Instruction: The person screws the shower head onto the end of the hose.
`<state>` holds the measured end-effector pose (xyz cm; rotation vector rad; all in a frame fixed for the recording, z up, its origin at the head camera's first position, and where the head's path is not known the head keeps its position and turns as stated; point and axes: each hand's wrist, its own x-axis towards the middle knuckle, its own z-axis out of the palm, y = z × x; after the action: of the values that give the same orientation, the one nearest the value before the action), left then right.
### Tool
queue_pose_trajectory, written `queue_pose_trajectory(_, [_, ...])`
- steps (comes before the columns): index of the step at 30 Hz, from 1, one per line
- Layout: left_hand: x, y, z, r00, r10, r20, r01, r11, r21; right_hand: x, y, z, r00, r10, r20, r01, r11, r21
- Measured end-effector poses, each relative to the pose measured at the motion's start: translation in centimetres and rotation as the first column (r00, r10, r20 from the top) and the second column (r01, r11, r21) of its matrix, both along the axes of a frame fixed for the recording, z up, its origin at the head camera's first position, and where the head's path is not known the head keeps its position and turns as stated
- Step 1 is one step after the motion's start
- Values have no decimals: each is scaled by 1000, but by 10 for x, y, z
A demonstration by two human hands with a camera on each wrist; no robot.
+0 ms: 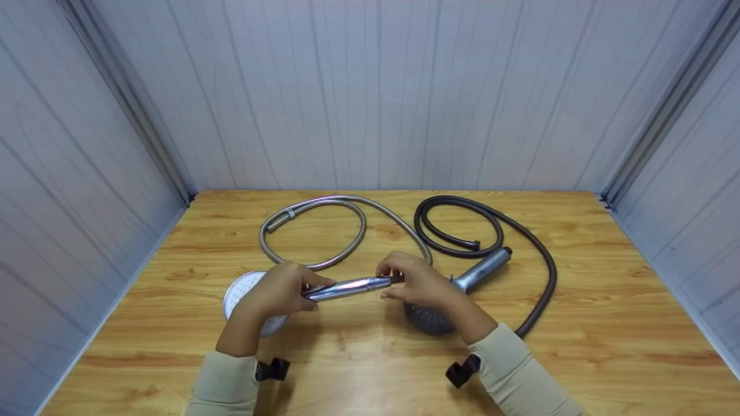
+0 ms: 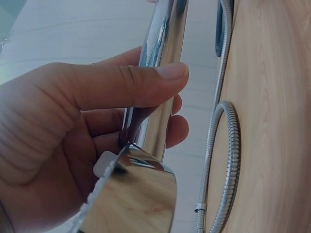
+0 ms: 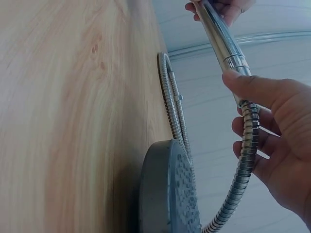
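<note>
My left hand (image 1: 281, 289) grips the handle of a chrome shower head (image 1: 348, 288), thumb across the front and fingers behind it. The white round spray face sits partly hidden behind this hand in the head view. My right hand (image 3: 279, 131) pinches the end of a silver metal shower hose (image 3: 239, 182) where it meets the handle's lower end; its thumb lies at the joint. From there the hose bends down and away. The handle is held above the table, tilted slightly up toward the right hand.
A grey shower head (image 1: 484, 270) lies on the wooden table (image 1: 358, 370), partly under the right hand. Its dark hose (image 1: 543, 248) curls at the back right. The silver hose's coil lies at the back left, a small clip near its loose end. Panelled walls (image 1: 376, 98) enclose the table.
</note>
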<state>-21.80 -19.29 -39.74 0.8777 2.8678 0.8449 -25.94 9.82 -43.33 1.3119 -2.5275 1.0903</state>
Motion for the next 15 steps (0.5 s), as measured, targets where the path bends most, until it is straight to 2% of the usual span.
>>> queue_pose_trajectory(7, [2, 0, 4, 1000, 0, -3, 0, 1000, -5, -2, -2, -2, 1000, 11, -17, -12, 999, -40])
queue_pose_trajectory(15, [1, -2, 1, 1000, 4, 12, -4, 1000, 0, -1, -2, -2, 1000, 20, -7, -20, 999, -32])
